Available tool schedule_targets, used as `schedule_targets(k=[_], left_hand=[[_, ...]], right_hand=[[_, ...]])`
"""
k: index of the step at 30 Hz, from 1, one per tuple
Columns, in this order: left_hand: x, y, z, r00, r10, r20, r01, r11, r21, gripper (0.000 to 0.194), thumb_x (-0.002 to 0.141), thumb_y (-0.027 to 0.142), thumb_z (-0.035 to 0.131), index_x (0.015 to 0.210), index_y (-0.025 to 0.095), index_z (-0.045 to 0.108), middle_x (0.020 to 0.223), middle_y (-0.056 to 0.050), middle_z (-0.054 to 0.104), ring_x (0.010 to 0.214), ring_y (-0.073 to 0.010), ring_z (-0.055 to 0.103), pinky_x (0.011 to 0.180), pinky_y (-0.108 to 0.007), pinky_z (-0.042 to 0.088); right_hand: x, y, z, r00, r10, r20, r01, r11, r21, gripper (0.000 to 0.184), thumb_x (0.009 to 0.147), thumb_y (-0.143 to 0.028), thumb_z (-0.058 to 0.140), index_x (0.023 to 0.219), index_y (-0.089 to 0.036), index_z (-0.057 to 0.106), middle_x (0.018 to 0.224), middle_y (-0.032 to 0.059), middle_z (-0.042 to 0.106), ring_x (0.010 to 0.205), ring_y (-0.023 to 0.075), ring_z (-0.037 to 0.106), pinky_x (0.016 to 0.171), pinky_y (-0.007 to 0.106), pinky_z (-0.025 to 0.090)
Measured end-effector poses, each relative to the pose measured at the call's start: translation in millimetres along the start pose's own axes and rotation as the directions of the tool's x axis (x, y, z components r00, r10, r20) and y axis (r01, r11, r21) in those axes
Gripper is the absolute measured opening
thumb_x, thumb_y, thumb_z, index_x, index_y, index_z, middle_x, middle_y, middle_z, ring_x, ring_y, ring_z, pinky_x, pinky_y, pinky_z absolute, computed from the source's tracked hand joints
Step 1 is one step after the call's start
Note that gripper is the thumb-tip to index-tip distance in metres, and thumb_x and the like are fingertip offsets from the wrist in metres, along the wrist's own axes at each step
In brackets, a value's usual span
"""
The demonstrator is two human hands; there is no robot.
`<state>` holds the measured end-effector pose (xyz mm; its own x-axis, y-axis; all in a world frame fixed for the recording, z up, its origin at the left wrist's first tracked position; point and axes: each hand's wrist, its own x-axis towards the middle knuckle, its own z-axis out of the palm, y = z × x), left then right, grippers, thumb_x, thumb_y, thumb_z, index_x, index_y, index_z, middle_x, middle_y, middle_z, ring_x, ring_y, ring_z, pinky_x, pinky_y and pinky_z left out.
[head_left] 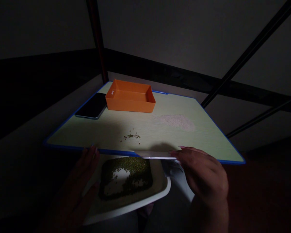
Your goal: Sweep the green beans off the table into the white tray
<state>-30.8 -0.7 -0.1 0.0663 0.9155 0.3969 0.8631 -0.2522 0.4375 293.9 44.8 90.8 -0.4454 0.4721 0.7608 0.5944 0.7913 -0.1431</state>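
My right hand (203,171) pinches a thin, flat white strip (157,158) at the blue near edge of the table (215,142). Only the strip's narrow side shows, so its exact kind is unclear. Below that edge sits a white tray (160,184) holding many small green beans (135,165), probably mung beans, with bare white patches among them. At the tray's left side lies my left hand (83,181), in deep shadow, fingers stretched towards the table edge and thumb apart. Several loose beans (131,136) are scattered on the tabletop behind the strip.
An orange open box (131,105) stands at the back left of the tabletop. Beside it lies a dark-screened phone (92,106). Pale grains (178,121) are spread right of centre. Dark-framed wall panels (160,32) rise behind the table.
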Motion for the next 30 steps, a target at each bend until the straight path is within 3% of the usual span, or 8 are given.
schedule_targets(k=[11,20,26,30], left_hand=[[-1,1,0.0,1.0,0.008,-0.002,-0.008,1.0,-0.002,0.061,0.09,0.037,0.04,0.147,0.042,0.018,0.162,0.002,0.024,0.147,-0.0269,0.024,0.108,-0.053,0.036],[-2,-1,-0.1,0.999,-0.037,0.033,0.039,0.998,-0.047,0.062,0.091,0.037,0.039,0.148,0.041,0.016,0.164,0.004,0.017,0.15,-0.0256,0.016,0.117,-0.055,0.025],[-3,-2,-0.7,0.996,-0.051,0.071,0.054,0.997,-0.047,0.063,0.091,0.037,0.039,0.148,0.041,0.014,0.165,0.005,0.014,0.151,-0.0258,0.013,0.118,-0.056,0.024],[-3,-2,-1.0,0.996,-0.057,0.072,0.06,0.997,-0.041,0.062,0.091,0.037,0.039,0.148,0.043,0.014,0.165,0.006,0.014,0.151,-0.0257,0.013,0.118,-0.057,0.023]], right_hand=[[2,-1,6,0.998,0.038,-0.049,-0.037,0.999,0.021,0.031,0.086,0.0,0.056,0.108,-0.02,0.064,0.092,0.0032,0.076,0.086,0.0155,0.071,0.079,0.031,0.059],[27,13,18,0.979,0.201,-0.03,-0.196,0.973,0.121,0.034,0.09,-0.004,0.047,0.109,-0.022,0.068,0.088,0.0033,0.073,0.078,0.0124,0.067,0.065,0.027,0.053],[38,27,32,0.929,0.368,-0.051,-0.356,0.921,0.16,0.032,0.087,-0.006,0.047,0.1,-0.021,0.072,0.084,0.0032,0.073,0.078,0.0145,0.066,0.067,0.029,0.051],[46,30,47,0.916,0.4,0.012,-0.396,0.902,0.175,0.031,0.085,-0.006,0.047,0.097,-0.016,0.073,0.087,0.0066,0.074,0.081,0.0162,0.067,0.073,0.032,0.052]])
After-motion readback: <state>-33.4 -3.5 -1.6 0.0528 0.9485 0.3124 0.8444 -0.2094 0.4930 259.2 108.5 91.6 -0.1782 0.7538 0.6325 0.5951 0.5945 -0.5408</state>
